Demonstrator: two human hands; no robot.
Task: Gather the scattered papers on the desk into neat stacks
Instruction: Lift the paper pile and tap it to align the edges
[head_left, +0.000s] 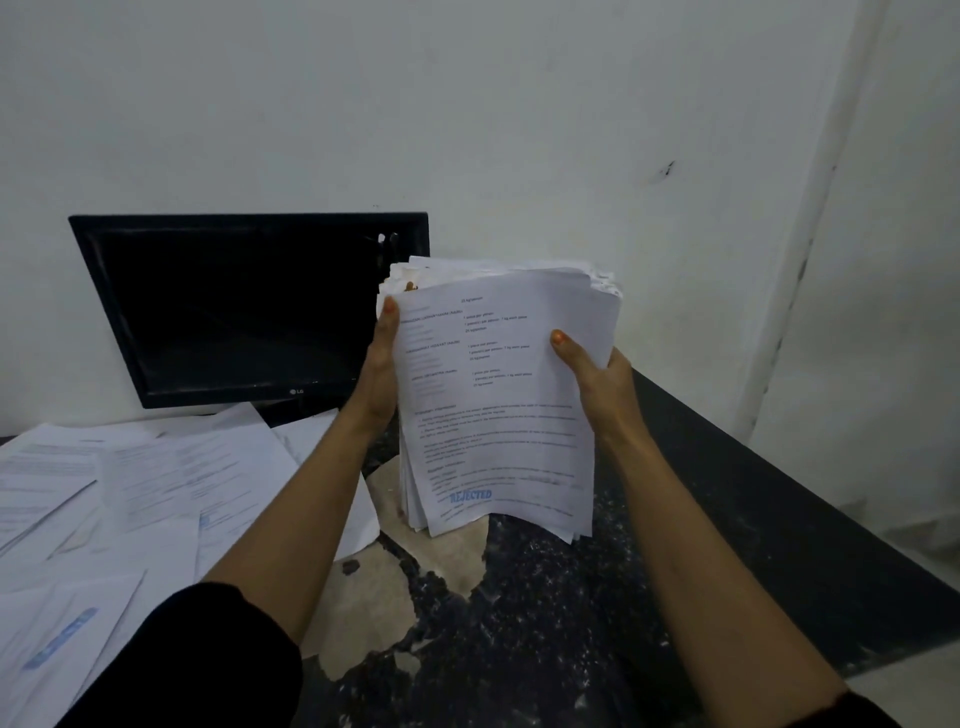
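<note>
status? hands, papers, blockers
Left hand and right hand grip paper stack upright, bottom edge at desk. Loose sheets still scattered left. Nothing blocking.

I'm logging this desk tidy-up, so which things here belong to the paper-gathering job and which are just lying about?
Part of the job:
- paper stack, gripped upright by the left hand and right hand, its bottom edge on or near the desk
- scattered papers, loose on the desk's left side

Just lying about:
- LG monitor, screen dark, against the wall
</note>
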